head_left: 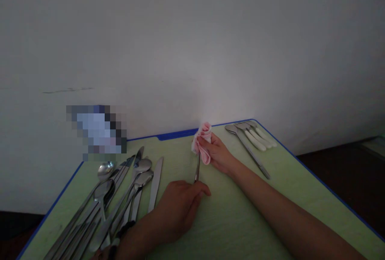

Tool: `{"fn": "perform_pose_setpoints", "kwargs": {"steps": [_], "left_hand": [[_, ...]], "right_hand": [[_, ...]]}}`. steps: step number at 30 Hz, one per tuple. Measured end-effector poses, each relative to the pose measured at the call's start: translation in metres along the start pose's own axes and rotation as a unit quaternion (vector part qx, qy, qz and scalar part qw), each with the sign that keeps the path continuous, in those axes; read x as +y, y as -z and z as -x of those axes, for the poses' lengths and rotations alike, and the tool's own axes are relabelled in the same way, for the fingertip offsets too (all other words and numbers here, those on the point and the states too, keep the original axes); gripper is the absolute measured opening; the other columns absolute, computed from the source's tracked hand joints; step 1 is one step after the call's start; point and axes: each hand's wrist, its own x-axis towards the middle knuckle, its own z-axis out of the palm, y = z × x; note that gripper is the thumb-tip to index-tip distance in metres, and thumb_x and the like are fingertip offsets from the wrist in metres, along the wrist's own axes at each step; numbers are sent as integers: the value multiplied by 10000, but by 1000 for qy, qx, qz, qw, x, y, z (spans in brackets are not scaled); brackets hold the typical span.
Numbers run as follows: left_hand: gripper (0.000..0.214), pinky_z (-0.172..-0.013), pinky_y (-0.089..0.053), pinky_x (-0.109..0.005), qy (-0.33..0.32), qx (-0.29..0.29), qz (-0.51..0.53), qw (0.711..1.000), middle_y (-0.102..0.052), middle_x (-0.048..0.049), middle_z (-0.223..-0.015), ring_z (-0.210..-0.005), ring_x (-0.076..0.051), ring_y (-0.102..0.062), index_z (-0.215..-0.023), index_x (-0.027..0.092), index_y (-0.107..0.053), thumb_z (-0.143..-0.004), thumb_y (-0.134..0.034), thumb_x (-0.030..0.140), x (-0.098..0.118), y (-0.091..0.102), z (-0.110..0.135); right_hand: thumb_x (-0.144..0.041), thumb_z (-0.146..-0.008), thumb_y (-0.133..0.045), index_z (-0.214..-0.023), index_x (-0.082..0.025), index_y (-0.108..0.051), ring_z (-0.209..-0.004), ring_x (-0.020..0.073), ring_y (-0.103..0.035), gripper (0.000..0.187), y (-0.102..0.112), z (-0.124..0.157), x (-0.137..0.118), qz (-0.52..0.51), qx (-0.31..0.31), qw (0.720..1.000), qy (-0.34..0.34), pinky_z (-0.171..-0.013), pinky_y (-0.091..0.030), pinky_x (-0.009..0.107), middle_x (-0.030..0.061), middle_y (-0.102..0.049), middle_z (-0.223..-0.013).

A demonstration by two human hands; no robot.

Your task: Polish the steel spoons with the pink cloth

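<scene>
Probably light, stiff & slick: a thin steel cutlery piece (197, 170), best pinched at both ends, as it is now. Left hand (180, 206) is closed, fingertips gripping the near end. Right hand (219, 155) is curled round a soft pink cloth (204, 142) wrapped over the far end, so can't tell the head type. The piece spans btwn both hands, mid green table (228, 220), apart from the spoon/knife pile (126, 190) at left.
</scene>
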Motion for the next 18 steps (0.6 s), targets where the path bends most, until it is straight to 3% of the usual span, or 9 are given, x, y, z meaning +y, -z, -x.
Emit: {"fn": "perform_pose_setpoints", "kwargs": {"steps": [6, 9, 14, 18], "left_hand": [[290, -675, -437, -281, 9, 3, 5, 1000, -640, -5, -709, -654, -178, -616, -1033, 234, -571, -923, -305, 195, -1, 0, -2], [289, -698, -438, -284, 4, 2, 8, 1000, -654, -7, -747, -691, -178, -626, -1045, 239, -565, -924, -307, 192, 0, -1, -1], [292, -700, -440, -286, -3, 2, -13, 1000, -659, -15, -762, -697, -181, -622, -1056, 228, -554, -915, -305, 170, 0, -2, 0], [274, -651, -434, -268, 8, 0, -24, 1000, -638, -14, -719, -652, -178, -609, -1030, 216, -546, -893, -318, 146, -2, -3, -1]], "right_hand": [[-588, -681, -644, -703, -191, -512, -455, 81, -432, 419, -8, 0, 0, -19, 67, 997, -12, -464, -372, 224, -53, -523, -540], [-630, -651, -640, -702, -193, -498, -437, 79, -440, 462, -8, 2, -3, -43, 64, 996, -40, -445, -379, 221, -55, -534, -527], [-473, -592, -770, -728, -165, -564, -492, 87, -536, 395, 0, 4, -9, -56, -30, 993, -102, -508, -440, 225, -32, -609, -590], [-329, -582, -806, -789, -145, -622, -594, 104, -607, 332, 3, 5, -10, -85, -48, 988, -122, -614, -489, 237, 5, -671, -694]]}}
